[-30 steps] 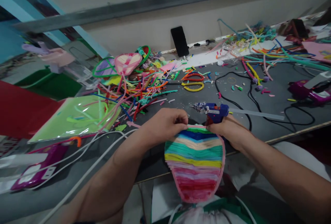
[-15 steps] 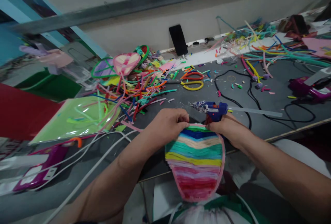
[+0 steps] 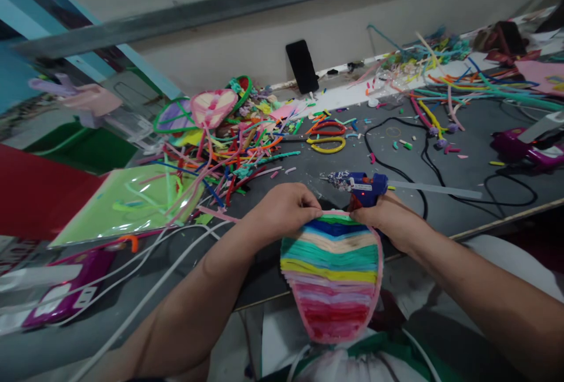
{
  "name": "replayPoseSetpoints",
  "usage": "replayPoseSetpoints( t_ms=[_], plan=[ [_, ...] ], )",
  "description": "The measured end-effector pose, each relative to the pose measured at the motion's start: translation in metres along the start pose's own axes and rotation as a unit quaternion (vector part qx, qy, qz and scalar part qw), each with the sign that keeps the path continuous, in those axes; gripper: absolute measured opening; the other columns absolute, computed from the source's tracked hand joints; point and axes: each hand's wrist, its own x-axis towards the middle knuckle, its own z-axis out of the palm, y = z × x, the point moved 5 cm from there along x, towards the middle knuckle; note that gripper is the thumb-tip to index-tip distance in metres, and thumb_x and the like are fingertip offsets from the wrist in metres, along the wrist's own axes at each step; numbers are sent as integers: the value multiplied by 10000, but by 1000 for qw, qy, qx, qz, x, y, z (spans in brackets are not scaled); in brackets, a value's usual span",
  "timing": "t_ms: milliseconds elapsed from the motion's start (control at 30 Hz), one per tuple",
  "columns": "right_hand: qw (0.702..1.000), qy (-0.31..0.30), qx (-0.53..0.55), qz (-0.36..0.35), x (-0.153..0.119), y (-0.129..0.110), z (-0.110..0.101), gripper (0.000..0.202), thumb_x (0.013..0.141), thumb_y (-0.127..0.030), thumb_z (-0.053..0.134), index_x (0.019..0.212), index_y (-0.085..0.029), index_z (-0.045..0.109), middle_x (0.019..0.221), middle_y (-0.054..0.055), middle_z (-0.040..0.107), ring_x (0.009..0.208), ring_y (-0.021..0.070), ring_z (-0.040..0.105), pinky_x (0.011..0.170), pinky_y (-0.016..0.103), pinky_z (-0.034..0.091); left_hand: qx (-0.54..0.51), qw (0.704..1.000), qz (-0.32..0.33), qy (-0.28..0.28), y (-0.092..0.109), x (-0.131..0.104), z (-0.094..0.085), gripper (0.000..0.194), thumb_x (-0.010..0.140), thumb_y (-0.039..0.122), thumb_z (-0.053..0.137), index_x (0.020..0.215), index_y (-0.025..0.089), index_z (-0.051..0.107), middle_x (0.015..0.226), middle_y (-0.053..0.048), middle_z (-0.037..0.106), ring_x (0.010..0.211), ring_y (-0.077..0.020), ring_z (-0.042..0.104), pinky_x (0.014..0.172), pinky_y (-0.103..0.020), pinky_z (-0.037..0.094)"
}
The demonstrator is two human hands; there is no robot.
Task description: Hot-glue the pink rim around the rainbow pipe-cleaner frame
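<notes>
A striped panel (image 3: 335,276) of colourful fuzzy strips with a pink edging hangs over the table's front edge toward my lap. My left hand (image 3: 293,208) pinches its top edge at the left, thumb and fingers together. At the top right, my right hand (image 3: 381,217) pinches the same edge. The blue glue gun (image 3: 368,188), with a clear glue stick out of its back, lies just beyond my right hand, its nozzle pointing left. Part of its handle is hidden by that hand.
Scissors (image 3: 326,145) and a heap of cut pipe cleaners (image 3: 229,153) lie beyond my hands. A black phone (image 3: 302,66) leans on the wall. Purple glue guns stand left (image 3: 74,288) and right (image 3: 529,150). White cables (image 3: 154,288) cross my left arm's side.
</notes>
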Motion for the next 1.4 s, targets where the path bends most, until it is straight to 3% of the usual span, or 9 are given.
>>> replayPoseSetpoints(
  t_ms=[233,467,700,867,933,1067,1267,1400],
  plan=[
    [999,-2,32,12,-3,1,-1,167,543,-182,620,705,-161,582,587,-25,558,574,144,529,536,260,407,-154,986,-50,-48,-9,4,11,243,689,330,619,749,107,691,664,-30,656,606,-131,550,542,-208,405],
    [1000,5,16,-1,-4,0,-5,149,559,-193,623,696,-170,570,571,-36,526,556,129,497,513,246,383,-256,955,-91,-114,-10,3,19,333,696,344,655,905,98,735,785,-67,727,647,-151,606,626,-235,464],
    [1000,12,22,-3,-4,1,-7,150,561,-199,645,687,-173,568,583,-38,529,562,127,495,535,258,398,-242,963,-92,-77,-8,5,18,276,693,324,657,841,110,749,736,-53,726,621,-141,604,592,-215,452],
    [997,-15,68,-39,-4,-1,-14,277,667,-409,695,769,-163,619,690,6,631,622,140,563,577,265,442,-242,965,-74,-74,-9,4,13,268,703,322,643,844,121,752,773,-55,734,655,-151,622,626,-225,470],
    [996,12,78,-42,-4,-4,-24,328,688,-464,683,795,-157,634,740,32,657,641,148,586,575,269,463,-246,965,-64,-72,-8,3,10,272,705,323,640,843,116,750,796,-62,736,675,-156,628,648,-233,477],
    [988,93,92,-80,-8,-18,-48,318,653,-424,724,783,-162,602,712,23,637,531,116,538,468,249,445,-242,966,-66,-69,-2,-4,11,278,710,337,628,830,116,747,769,-57,731,652,-154,622,628,-233,472],
    [976,104,121,-149,-27,-34,-53,280,631,-339,731,790,-177,568,654,-10,586,464,83,445,424,238,395,-245,965,-56,-78,14,-8,21,251,683,327,637,788,124,741,709,-41,717,601,-141,602,581,-223,466],
    [967,126,144,-170,-52,-35,-57,250,651,-330,718,793,-183,572,681,-5,574,498,85,452,447,236,395,-245,968,-55,-26,13,-11,6,270,656,336,662,804,122,736,716,-47,716,601,-143,604,575,-226,479]
  ],
)
